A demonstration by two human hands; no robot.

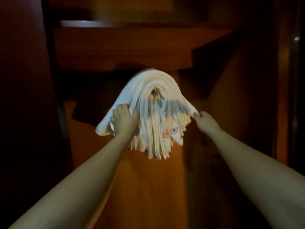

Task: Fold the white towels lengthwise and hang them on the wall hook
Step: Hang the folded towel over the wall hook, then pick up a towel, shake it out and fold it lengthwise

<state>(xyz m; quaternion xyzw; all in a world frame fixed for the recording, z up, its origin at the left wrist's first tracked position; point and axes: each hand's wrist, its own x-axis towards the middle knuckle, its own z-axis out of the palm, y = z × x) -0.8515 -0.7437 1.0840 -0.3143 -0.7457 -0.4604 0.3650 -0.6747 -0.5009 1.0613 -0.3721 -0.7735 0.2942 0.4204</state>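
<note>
Towels: a thick stack of white folded cloth towels [153,113] is draped over a hook on the orange-brown wooden wall panel [148,187], at the middle of the view.
Long axis: each towel runs up over the hook and down both sides; the fold is at the top, and the loose ends point down and fan out to left and right.
Marks: small pink and purple flower prints [170,132] show near the lower ends.
Hook: small rounded wooden knobs of the wall hook [154,96] show under the arch of the folds; the rest is hidden.
Left hand: the left hand [123,119] lies on the left side of the stack, fingers curled over the outermost towel, thumb pressed to the layers.
Right hand: the right hand [204,119] pinches the right edge of the outermost towel, fingers closed together on the cloth.
Surroundings: a dark wooden shelf [140,47] juts out above; the sides are in deep shadow.
</note>
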